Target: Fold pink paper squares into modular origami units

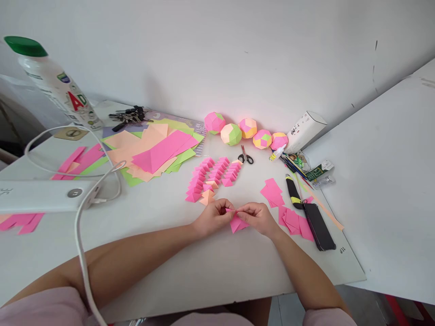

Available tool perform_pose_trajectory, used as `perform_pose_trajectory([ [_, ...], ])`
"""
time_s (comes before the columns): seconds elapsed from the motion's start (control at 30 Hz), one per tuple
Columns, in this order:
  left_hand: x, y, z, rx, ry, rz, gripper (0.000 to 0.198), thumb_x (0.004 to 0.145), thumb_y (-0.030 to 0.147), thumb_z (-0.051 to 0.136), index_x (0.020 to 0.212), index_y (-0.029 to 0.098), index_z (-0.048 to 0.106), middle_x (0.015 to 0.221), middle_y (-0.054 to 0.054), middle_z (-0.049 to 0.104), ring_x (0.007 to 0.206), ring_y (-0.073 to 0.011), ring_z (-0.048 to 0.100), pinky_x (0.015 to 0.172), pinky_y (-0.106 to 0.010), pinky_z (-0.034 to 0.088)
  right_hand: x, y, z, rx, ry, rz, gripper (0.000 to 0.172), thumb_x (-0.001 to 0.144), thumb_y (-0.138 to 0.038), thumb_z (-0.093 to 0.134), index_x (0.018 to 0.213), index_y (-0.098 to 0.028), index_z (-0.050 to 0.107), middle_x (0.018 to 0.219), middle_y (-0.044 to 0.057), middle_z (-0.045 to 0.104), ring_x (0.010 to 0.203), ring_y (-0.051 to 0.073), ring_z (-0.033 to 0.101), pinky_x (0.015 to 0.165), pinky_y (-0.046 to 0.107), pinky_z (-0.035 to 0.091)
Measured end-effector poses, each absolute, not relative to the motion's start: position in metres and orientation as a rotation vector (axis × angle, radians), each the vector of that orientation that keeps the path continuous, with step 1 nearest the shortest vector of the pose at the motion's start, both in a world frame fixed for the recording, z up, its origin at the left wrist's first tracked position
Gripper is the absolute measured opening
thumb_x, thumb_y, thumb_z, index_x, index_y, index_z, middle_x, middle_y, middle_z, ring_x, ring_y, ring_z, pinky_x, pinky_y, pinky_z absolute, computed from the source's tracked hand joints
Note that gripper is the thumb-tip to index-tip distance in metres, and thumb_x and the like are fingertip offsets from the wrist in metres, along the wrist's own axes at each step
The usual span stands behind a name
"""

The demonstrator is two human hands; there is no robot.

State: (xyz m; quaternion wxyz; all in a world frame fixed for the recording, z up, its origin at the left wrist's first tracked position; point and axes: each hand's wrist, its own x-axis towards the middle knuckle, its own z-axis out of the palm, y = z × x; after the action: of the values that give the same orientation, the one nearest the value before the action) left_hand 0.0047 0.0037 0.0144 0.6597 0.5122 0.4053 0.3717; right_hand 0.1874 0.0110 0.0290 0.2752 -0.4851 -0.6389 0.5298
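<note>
White and plain, the wall rises behind a white, smooth-topped desk where we have our paper spread out. Our left hand and right hand meet near its front edge, and between them is a small, folded pink paper piece. On both sides the thumb and fingers are pinched together on its upper part, while its lower points hang free just above or against the desk; we cannot tell which.

We judge it to be very light, thin and springy at the creases, easy to crush or tear, and not especially slippery. We would take it by the folded edges with the fingertips, pressing lightly so that the flat faces stay unbent.

Counting, we have one piece in hand and three rows of folded pink and peach paper units beyond it, too overlapped to number singly. Against the wall sit five faceted, multicoloured paper balls. We see one pair of black-handled scissors, one black-and-yellow utility knife, one black rectangular phone, and two clusters of flat pink paper slips beside our right hand.
</note>
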Motion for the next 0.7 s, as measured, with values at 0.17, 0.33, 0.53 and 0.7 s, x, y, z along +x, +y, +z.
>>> perform_pose_trajectory([
  [0.17,0.004,0.004,0.016,1.055,0.973,0.889,0.013,0.068,0.028,0.059,0.068,0.017,0.051,0.055,0.005,0.048,0.044,-0.0054,0.038,0.042,-0.018,0.030,0.195,0.015,0.032,-1.311,-1.685,1.459,0.025,0.072,-0.036,0.067,0.081,-0.013,0.070,0.068,0.004,0.066,0.058,0.012,0.057,0.049,0.022,0.044],
  [0.33,0.003,0.005,0.013,0.983,0.951,0.928,0.015,0.072,0.029,0.057,0.069,0.018,0.048,0.049,0.007,0.044,0.043,-0.0059,0.038,0.044,-0.019,0.032,0.200,0.018,0.034,-1.303,-1.656,1.469,0.024,0.072,-0.037,0.067,0.080,-0.014,0.070,0.067,0.003,0.066,0.057,0.011,0.057,0.050,0.022,0.044],
  [0.53,0.003,0.005,0.013,1.041,0.878,0.866,0.019,0.076,0.035,0.057,0.081,0.017,0.051,0.058,0.005,0.049,0.047,-0.0066,0.042,0.046,-0.019,0.034,0.194,0.015,0.033,-1.316,-1.688,1.415,0.021,0.073,-0.036,0.065,0.076,-0.015,0.068,0.065,0.002,0.063,0.057,0.011,0.053,0.049,0.022,0.041],
  [0.7,0.005,0.004,0.015,1.143,0.875,0.818,0.022,0.076,0.037,0.057,0.073,0.016,0.053,0.058,0.003,0.050,0.048,-0.0064,0.040,0.045,-0.019,0.031,0.181,0.007,0.030,-1.306,-1.724,1.306,0.015,0.077,-0.030,0.059,0.073,-0.016,0.061,0.062,-0.001,0.055,0.054,0.009,0.046,0.049,0.021,0.037],
])
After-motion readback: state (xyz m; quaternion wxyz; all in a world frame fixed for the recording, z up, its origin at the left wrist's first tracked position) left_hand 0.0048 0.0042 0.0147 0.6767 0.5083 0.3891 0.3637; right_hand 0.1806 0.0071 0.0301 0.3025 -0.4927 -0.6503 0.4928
